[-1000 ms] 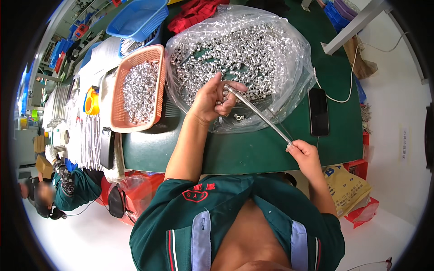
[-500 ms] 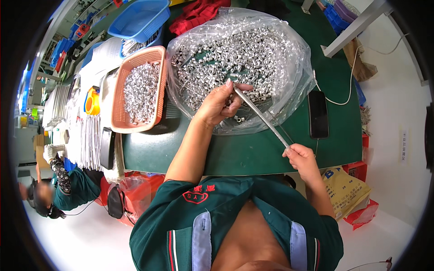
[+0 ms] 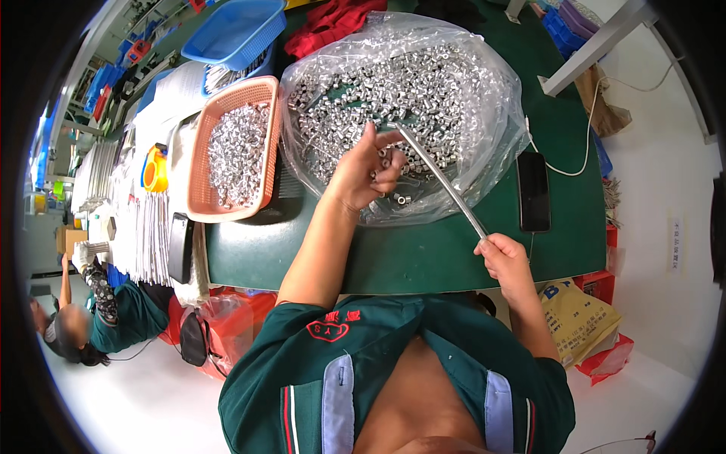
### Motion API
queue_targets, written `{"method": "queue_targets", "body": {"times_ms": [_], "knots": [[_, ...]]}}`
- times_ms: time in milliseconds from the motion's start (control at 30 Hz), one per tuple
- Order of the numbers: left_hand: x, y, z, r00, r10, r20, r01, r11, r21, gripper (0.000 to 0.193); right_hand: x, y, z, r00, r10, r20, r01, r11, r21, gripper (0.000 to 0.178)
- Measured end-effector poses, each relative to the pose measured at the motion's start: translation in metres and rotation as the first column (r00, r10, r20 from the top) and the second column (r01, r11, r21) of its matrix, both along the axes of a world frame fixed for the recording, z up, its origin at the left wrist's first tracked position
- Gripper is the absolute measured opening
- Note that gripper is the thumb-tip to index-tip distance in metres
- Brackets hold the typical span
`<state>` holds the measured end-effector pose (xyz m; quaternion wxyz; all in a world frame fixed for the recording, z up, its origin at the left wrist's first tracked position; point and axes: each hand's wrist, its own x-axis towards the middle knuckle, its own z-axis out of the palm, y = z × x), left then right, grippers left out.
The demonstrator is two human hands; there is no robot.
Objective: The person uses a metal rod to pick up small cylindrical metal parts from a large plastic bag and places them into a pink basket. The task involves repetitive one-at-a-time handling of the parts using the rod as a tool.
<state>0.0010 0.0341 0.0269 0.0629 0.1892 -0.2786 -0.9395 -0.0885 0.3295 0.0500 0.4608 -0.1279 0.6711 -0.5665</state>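
Note:
My right hand [image 3: 505, 265] grips the lower end of a long thin silver metal rod [image 3: 445, 181], which slants up and to the left. The rod's far tip lies just beyond the index finger of my left hand [image 3: 369, 168]. That hand has its thumb raised and its other fingers curled in, with a few small silver metal sleeves [image 3: 385, 161] showing among them. Beneath both the hand and the rod tip, many more such sleeves [image 3: 431, 83] spread over a large clear plastic bag [image 3: 495, 98] on the green table [image 3: 302, 261].
An orange basket [image 3: 194, 170] of shiny small parts stands left of the bag, with a blue basket [image 3: 234, 34] behind it. A black phone [image 3: 533, 193] and white cable [image 3: 578, 170] lie right. Yellow tape [image 3: 155, 170] sits left, near a co-worker [image 3: 132, 310].
My left thumb has come off the rod's tip and lifted, showing the sleeves in the curled fingers. The rod's tip has shifted slightly up and away; my right hand still holds its lower end.

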Motion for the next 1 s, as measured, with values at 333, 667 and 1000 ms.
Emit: {"method": "queue_targets", "body": {"times_ms": [333,667,1000], "knots": [[0.008,-0.015,-0.003,0.996,0.043,-0.082,-0.052,0.992,-0.111,0.039,-0.003,0.011,0.006,0.99,0.051,-0.132,-0.04,0.996,0.082,0.017],[0.004,-0.009,-0.006,0.994,0.077,-0.072,-0.078,0.997,-0.014,0.06,-0.003,0.013,0.004,0.966,0.09,-0.24,-0.067,0.993,0.102,0.015],[0.001,0.006,0.003,0.999,0.032,-0.04,-0.042,0.955,-0.293,0.054,0.002,0.008,0.0,0.919,0.093,-0.383,-0.054,0.992,0.112,0.015]]}}
